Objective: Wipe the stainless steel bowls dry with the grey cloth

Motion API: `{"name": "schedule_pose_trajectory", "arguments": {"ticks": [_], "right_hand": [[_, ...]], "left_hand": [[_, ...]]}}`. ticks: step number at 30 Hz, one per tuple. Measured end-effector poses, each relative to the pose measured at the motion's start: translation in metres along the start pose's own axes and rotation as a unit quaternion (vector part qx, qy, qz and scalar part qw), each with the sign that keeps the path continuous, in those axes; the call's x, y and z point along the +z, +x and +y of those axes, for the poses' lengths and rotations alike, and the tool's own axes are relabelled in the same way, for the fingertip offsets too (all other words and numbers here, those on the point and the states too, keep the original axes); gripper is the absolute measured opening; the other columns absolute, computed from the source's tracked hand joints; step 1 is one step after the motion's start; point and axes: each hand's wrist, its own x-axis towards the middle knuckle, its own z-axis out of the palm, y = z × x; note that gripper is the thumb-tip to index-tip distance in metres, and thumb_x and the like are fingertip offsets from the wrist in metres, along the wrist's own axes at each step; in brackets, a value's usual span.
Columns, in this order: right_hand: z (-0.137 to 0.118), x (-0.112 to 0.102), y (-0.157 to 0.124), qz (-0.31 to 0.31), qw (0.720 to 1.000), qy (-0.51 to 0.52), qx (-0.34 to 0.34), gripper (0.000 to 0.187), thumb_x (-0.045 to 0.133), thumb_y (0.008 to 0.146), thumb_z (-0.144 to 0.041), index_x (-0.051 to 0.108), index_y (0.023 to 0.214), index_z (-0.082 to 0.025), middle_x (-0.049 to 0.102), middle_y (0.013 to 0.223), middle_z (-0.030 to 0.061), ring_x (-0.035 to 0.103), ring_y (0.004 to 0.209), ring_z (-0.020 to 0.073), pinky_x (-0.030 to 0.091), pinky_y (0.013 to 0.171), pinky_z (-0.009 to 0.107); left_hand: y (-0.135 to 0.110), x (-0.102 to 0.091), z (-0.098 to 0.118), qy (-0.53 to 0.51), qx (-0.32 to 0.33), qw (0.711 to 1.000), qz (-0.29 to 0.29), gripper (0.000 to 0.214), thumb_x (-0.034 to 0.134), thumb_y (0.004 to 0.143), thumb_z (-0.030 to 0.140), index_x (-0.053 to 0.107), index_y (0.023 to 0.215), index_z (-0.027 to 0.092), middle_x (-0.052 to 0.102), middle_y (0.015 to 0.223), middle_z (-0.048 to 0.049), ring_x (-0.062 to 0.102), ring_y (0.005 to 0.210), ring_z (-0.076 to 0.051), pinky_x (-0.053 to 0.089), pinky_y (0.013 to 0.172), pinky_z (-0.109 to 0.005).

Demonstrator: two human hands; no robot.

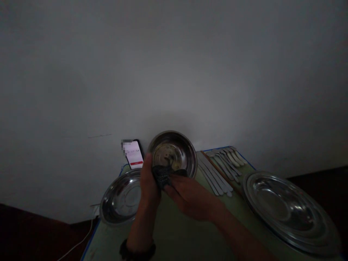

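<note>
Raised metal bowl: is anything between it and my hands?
Yes: a dark cloth is between the right hand and the metal bowl, toward its lower edge. Nothing visible separates the left hand from the bowl.

In front of you, a dark grey fabric cloth [162, 174] carries lighter flecks; the round silver metal bowl [174, 148] shows brownish-yellow rings inside. Your green tabletop [174, 233] has blue edging. Far left, the rectangular black-edged phone [133, 152] glows pinkish-white above a red bar [136, 163].

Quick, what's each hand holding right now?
Left hand: closed, holding the metal bowl by its side.
Right hand: holding a dark cloth against the bowl's near side.
</note>
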Motion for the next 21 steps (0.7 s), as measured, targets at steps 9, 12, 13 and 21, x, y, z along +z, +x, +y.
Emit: {"name": "schedule_pose_trajectory", "arguments": {"ticks": [9, 12, 13, 21], "right_hand": [[0.061, -0.004, -0.001, 0.102, 0.959, -0.248, 0.094, 0.039, 0.042, 0.093, -0.017, 0.058, 0.128, -0.008, 0.055, 0.137, 0.0141, 0.037, 0.138, 0.0315, 0.033, 0.113, 0.051], [0.068, -0.009, 0.0, 0.136, 0.949, -0.266, 0.105, 0.043, 0.04, 0.094, -0.016, 0.052, 0.134, -0.005, 0.049, 0.143, 0.0139, 0.031, 0.141, 0.0317, 0.029, 0.115, 0.051], [0.069, -0.011, 0.0, 0.142, 0.948, -0.268, 0.099, 0.044, 0.039, 0.094, -0.016, 0.051, 0.135, -0.006, 0.047, 0.145, 0.0135, 0.028, 0.142, 0.0313, 0.028, 0.115, 0.051], [0.064, -0.023, -0.002, 0.118, 0.976, -0.178, 0.037, 0.05, 0.033, 0.097, -0.023, 0.036, 0.146, -0.012, 0.034, 0.153, 0.0092, 0.018, 0.146, 0.0242, 0.025, 0.117, 0.049]], "left_hand": [[0.0, 0.0, 0.0, 0.046, 0.007, 0.996, -0.078, 0.047, 0.064, 0.078, 0.049, 0.067, 0.113, 0.018, 0.073, 0.11, -0.0057, 0.062, 0.113, -0.026, 0.044, 0.101, -0.036], [-0.005, 0.006, -0.007, 0.041, -0.033, 0.992, -0.112, 0.05, 0.063, 0.079, 0.049, 0.065, 0.119, 0.018, 0.073, 0.112, -0.0064, 0.062, 0.114, -0.026, 0.043, 0.103, -0.038], [-0.007, 0.008, -0.009, 0.037, -0.051, 0.991, -0.116, 0.05, 0.063, 0.079, 0.049, 0.066, 0.118, 0.017, 0.074, 0.111, -0.0068, 0.062, 0.114, -0.027, 0.043, 0.103, -0.038], [-0.012, 0.017, -0.011, 0.009, -0.136, 0.979, -0.152, 0.047, 0.06, 0.079, 0.055, 0.073, 0.107, 0.019, 0.075, 0.107, -0.0065, 0.058, 0.121, -0.029, 0.041, 0.108, -0.041]]}}
